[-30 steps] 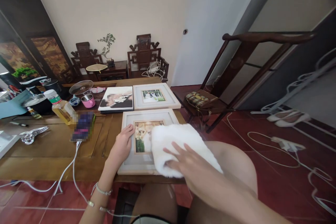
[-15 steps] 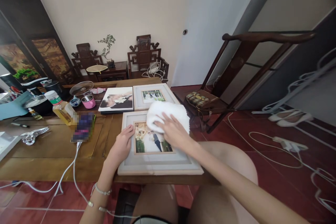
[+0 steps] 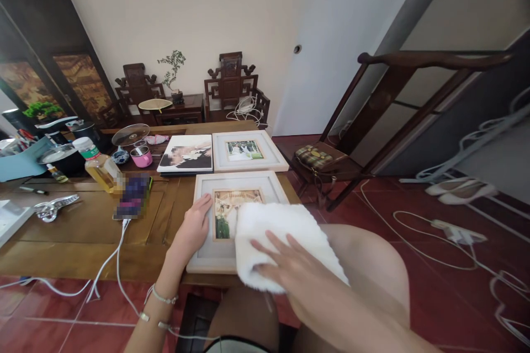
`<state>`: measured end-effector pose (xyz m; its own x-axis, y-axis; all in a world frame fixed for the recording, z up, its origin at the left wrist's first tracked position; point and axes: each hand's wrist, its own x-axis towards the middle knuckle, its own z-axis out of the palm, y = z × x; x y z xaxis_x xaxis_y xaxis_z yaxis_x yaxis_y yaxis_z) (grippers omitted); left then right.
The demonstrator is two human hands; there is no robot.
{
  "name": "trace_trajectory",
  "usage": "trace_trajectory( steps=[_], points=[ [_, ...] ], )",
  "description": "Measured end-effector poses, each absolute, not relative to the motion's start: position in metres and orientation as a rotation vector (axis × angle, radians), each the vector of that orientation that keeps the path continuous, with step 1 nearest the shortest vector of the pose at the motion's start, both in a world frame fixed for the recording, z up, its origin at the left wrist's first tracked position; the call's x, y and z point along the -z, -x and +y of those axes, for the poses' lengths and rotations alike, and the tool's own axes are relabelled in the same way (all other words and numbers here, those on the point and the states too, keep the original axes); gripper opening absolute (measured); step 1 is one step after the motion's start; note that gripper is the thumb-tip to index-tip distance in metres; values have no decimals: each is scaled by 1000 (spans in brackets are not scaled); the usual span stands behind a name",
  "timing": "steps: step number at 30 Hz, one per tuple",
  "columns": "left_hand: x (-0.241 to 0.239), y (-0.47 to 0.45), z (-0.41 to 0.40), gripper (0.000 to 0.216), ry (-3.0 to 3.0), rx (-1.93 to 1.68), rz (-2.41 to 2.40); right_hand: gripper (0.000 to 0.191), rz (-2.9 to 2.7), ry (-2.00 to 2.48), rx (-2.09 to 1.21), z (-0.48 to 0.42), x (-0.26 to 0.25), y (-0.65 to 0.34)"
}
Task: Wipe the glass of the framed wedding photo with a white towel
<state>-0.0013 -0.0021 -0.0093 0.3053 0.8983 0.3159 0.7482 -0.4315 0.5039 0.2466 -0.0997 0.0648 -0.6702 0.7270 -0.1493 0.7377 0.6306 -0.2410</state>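
Observation:
A pale picture frame (image 3: 207, 265) lies flat near the table's front edge, with a wedding photo (image 3: 222, 215) in its middle. My left hand (image 3: 197, 225) grips the frame's left side, fingers together over the border. Under my right hand (image 3: 285, 259) is a fluffy white cloth (image 3: 285, 218), folded over, with the thumb tucked into its fold. The cloth covers the lower right of the frame and part of the photo, and hangs past the front edge.
Behind lie a second framed photo (image 3: 269, 161) and a photo album (image 3: 182, 162). To the left are a phone (image 3: 133, 198) on a white cable, a bottle (image 3: 103, 168), a pink cup (image 3: 141, 157) and a metal clip-like tool (image 3: 53, 208). A wooden chair (image 3: 351, 160) bears a plaid bag (image 3: 317, 157).
My right hand has drawn the cloth from the frame's upper right down towards me, over its lower right corner. My left hand stays on the left side.

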Motion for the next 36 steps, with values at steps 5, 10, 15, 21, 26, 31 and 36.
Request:
trace_trajectory(
  steps=[5,10,15,21,26,31,36],
  points=[
    [9,2,-2,55,-2328,-865,1471,65,2897,-1166,604,-122,-74,-236],
    [5,3,-3,57,-2322,-813,1460,76,2986,-1326,400,-65,-48,-233],
    [1,3,-5,58,-2325,-812,1438,75,2921,-1548,-89,18,-39,-242],
    [0,3,-5,54,-2304,-809,1450,72,2875,-1566,-200,47,-42,-234],
    [4,2,-3,55,-2303,-865,1450,66,2840,-1416,-52,-20,-38,-221],
    [7,1,-3,52,-2317,-856,1477,64,2825,-1289,254,-102,-46,-223],
    [4,0,-3,54,-2302,-822,1470,69,2955,-1221,405,-107,-49,-229]
  ],
)
